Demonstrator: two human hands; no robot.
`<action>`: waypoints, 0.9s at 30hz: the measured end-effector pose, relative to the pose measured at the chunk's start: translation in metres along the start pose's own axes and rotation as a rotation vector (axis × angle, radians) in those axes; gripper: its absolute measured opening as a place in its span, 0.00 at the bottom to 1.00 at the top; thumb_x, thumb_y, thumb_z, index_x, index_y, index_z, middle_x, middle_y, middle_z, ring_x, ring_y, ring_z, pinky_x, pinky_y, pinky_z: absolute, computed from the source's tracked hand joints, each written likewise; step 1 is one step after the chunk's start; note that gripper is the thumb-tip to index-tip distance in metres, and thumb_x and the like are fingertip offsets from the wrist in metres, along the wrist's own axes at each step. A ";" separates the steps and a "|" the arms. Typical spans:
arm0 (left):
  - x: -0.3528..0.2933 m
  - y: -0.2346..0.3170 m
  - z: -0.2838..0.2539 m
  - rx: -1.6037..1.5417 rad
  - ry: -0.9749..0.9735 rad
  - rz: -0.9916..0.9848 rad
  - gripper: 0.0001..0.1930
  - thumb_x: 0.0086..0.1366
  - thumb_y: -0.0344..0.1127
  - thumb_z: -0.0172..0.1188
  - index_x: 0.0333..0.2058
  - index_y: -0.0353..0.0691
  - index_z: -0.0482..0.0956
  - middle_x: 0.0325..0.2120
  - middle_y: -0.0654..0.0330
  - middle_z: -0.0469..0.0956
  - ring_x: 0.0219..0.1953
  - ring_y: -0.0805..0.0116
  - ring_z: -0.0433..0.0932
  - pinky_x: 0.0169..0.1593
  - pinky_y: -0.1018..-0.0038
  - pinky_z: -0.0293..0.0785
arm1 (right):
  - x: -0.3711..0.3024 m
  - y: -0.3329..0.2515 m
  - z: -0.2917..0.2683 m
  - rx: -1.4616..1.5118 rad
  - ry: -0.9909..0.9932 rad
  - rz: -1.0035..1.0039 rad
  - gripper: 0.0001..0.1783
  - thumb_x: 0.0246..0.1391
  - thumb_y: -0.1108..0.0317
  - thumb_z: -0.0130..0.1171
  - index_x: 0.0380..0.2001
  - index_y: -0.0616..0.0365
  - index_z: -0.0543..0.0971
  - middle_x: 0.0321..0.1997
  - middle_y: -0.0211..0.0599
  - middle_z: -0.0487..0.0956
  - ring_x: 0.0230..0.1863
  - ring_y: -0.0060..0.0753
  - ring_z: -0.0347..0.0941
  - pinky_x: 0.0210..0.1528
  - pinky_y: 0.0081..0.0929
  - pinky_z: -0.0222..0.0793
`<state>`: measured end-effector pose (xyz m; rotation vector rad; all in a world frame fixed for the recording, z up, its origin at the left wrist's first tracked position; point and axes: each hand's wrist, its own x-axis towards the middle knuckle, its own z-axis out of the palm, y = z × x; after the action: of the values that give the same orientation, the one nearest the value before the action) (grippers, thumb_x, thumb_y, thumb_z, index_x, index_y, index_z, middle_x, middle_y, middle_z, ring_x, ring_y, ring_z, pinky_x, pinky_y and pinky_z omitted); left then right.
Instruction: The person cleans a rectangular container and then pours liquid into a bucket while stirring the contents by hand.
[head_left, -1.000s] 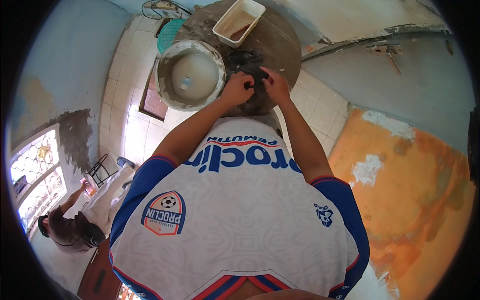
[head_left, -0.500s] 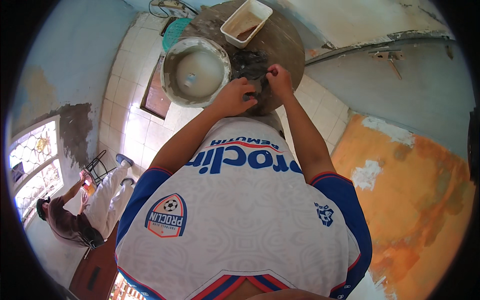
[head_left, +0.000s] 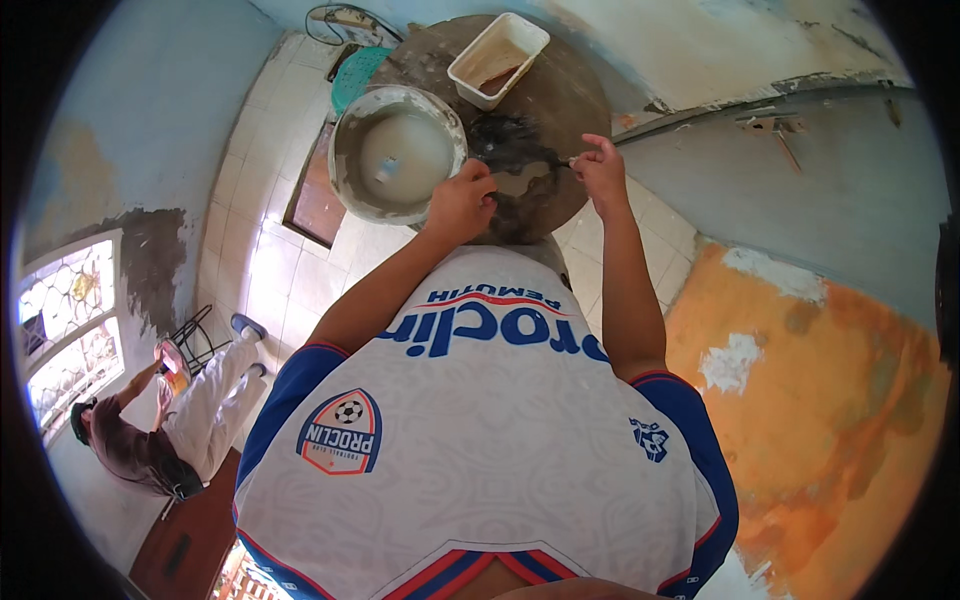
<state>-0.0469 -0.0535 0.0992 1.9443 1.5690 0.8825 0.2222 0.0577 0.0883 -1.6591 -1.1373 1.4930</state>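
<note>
A black, crumpled, thin material (head_left: 505, 140) lies on the round, stained tabletop (head_left: 425, 55); it could be plastic, but I cannot tell for sure. My right hand (head_left: 602, 178) is at the table's right side, thumb and forefinger pinching a narrow dark end that reaches toward the black material; the other fingers are loosely raised. Next to the bucket's right rim, my left hand (head_left: 460, 203) is closed, its fingers curled together. Whatever it grips is hidden. The round bucket (head_left: 343, 165), smeared with grey, holds cloudy liquid with a small pale object in it.
A white rectangular tub (head_left: 465, 72) with brown residue stands at the table's far side. Behind the bucket is a green plastic piece (head_left: 352, 82). A brown board (head_left: 312, 190) lies on the tiled floor. At the left, another person (head_left: 150, 440) is near the window (head_left: 70, 330).
My right hand has moved right, drawing out the dark end. My left hand has shifted slightly left and its fingers have closed. The black material lies in a different shape.
</note>
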 end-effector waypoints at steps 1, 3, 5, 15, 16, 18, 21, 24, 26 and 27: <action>0.002 0.001 0.002 -0.018 0.014 -0.014 0.08 0.53 0.29 0.72 0.33 0.42 0.84 0.43 0.60 0.79 0.34 0.54 0.85 0.38 0.59 0.82 | 0.000 0.005 -0.002 -0.144 0.029 -0.080 0.31 0.51 0.75 0.71 0.61 0.53 0.78 0.36 0.36 0.79 0.36 0.28 0.77 0.39 0.29 0.75; 0.007 0.002 0.006 -0.051 0.041 -0.043 0.09 0.52 0.27 0.72 0.33 0.42 0.84 0.43 0.59 0.79 0.34 0.55 0.85 0.38 0.60 0.82 | 0.002 0.016 0.001 -0.433 0.084 -0.238 0.28 0.50 0.69 0.75 0.57 0.56 0.81 0.35 0.39 0.81 0.38 0.33 0.80 0.42 0.34 0.77; 0.010 0.002 0.010 -0.095 0.058 -0.094 0.11 0.51 0.26 0.73 0.34 0.40 0.84 0.44 0.58 0.79 0.33 0.55 0.85 0.38 0.61 0.82 | 0.000 0.030 0.009 -0.735 0.120 -0.411 0.26 0.50 0.61 0.76 0.51 0.59 0.85 0.35 0.44 0.82 0.40 0.43 0.81 0.46 0.41 0.77; 0.019 0.007 0.006 -0.455 0.051 -0.022 0.12 0.51 0.18 0.73 0.34 0.33 0.81 0.48 0.55 0.78 0.53 0.60 0.84 0.50 0.69 0.83 | -0.009 0.017 0.015 -0.819 0.329 -0.359 0.14 0.53 0.58 0.68 0.28 0.59 0.83 0.38 0.50 0.82 0.42 0.58 0.81 0.46 0.51 0.76; 0.022 0.004 0.007 -0.490 0.056 -0.007 0.14 0.50 0.18 0.75 0.36 0.34 0.81 0.51 0.54 0.76 0.55 0.59 0.83 0.53 0.68 0.83 | -0.011 0.010 0.014 -0.812 0.364 -0.353 0.14 0.54 0.58 0.66 0.27 0.58 0.82 0.39 0.49 0.82 0.42 0.58 0.81 0.45 0.51 0.76; 0.034 0.004 0.006 -0.561 0.067 0.033 0.19 0.49 0.19 0.77 0.40 0.36 0.81 0.56 0.52 0.74 0.60 0.57 0.81 0.57 0.66 0.81 | -0.012 0.001 0.005 -0.788 0.422 -0.370 0.13 0.54 0.58 0.66 0.29 0.59 0.82 0.39 0.49 0.82 0.42 0.58 0.81 0.45 0.51 0.76; 0.047 0.015 -0.005 -0.810 0.000 0.022 0.29 0.48 0.23 0.81 0.49 0.41 0.79 0.66 0.49 0.66 0.66 0.52 0.76 0.63 0.62 0.78 | -0.012 -0.004 -0.006 -0.675 0.481 -0.393 0.14 0.52 0.59 0.67 0.31 0.60 0.83 0.37 0.50 0.83 0.41 0.57 0.81 0.44 0.49 0.76; 0.062 0.008 -0.016 -0.652 -0.149 0.082 0.37 0.48 0.27 0.83 0.57 0.45 0.75 0.76 0.45 0.53 0.71 0.47 0.71 0.64 0.61 0.77 | -0.010 -0.001 -0.016 -0.533 0.437 -0.296 0.15 0.50 0.60 0.67 0.33 0.62 0.84 0.35 0.53 0.84 0.39 0.57 0.82 0.43 0.48 0.76; 0.065 0.004 -0.022 -0.530 -0.224 0.076 0.39 0.48 0.28 0.83 0.59 0.47 0.75 0.79 0.44 0.47 0.72 0.44 0.68 0.65 0.59 0.76 | -0.005 0.006 -0.020 -0.456 0.422 -0.252 0.14 0.50 0.62 0.68 0.33 0.63 0.84 0.31 0.47 0.83 0.35 0.47 0.81 0.40 0.41 0.76; 0.065 0.001 -0.024 -0.470 -0.266 0.073 0.40 0.48 0.28 0.83 0.60 0.48 0.74 0.80 0.43 0.45 0.73 0.43 0.67 0.65 0.58 0.76 | -0.003 0.012 -0.019 -0.424 0.438 -0.253 0.12 0.52 0.64 0.69 0.32 0.63 0.83 0.28 0.41 0.82 0.31 0.36 0.79 0.37 0.35 0.75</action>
<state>-0.0549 0.0093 0.1276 1.7010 1.0339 0.8838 0.2432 0.0514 0.0828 -1.9066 -1.4052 0.7114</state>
